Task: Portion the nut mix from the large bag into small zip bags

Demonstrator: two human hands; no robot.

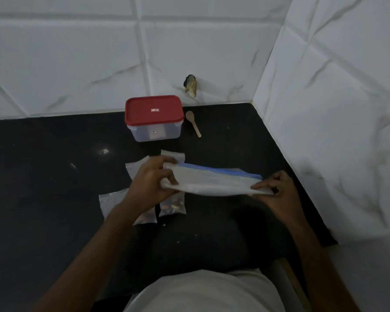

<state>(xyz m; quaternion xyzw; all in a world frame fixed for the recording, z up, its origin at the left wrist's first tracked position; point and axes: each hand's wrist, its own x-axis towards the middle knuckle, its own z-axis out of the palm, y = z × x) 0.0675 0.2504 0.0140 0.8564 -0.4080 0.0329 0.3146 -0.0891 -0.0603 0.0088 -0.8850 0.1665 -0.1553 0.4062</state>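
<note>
I hold the large zip bag [212, 181] with a blue seal strip flat above the black counter [43, 188]. My left hand [151, 181] grips its left end and my right hand [277, 190] pinches its right end. Under my left hand lie several small zip bags. One small bag with nuts [172, 207] lies below the large bag, another filled bag [145, 218] is partly hidden by my left wrist. A small bag [109, 202] to the left and two behind [134, 168] look flat.
A clear tub with a red lid [154, 118] stands at the back of the counter, a wooden spoon [193, 122] to its right. White tiled walls close the back and right side. A white-clothed body fills the bottom of the view.
</note>
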